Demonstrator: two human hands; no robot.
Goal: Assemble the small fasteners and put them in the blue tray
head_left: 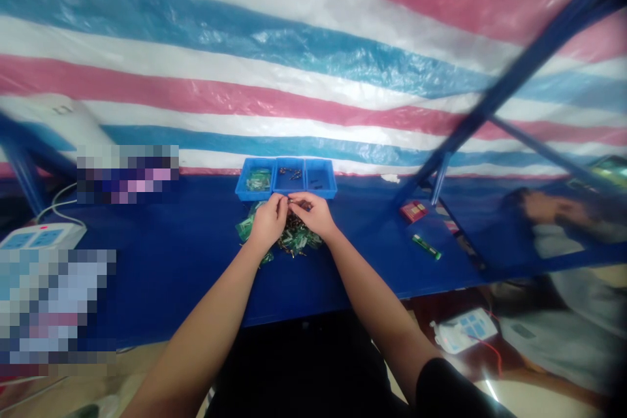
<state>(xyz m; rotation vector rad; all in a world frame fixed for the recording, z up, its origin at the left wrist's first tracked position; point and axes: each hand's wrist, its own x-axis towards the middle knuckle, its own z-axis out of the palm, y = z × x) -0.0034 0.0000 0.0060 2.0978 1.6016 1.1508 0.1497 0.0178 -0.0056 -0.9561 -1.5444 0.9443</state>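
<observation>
My left hand [268, 220] and my right hand [316, 214] meet fingertip to fingertip above the table. Both are closed in a pinch around something small and dark, too small to make out. Beneath and around them lies a heap of small parts [295, 239], with green pieces, clear bits and brass-coloured metal ends mixed together. Just behind my fingers stand three joined blue bins. Green and clear pieces fill the left bin [240, 191], a few metal parts lie in the middle bin [281, 187], and some small dark pieces are in the right bin [331, 192].
The blue table [196, 274] backs onto a striped plastic sheet [294, 91]. On the right lie a red box [413, 210] and a green tube-like item [426, 247]. A power strip [49, 235] sits at left, another [467, 330] lower right. Another person's hand [543, 206] is at far right.
</observation>
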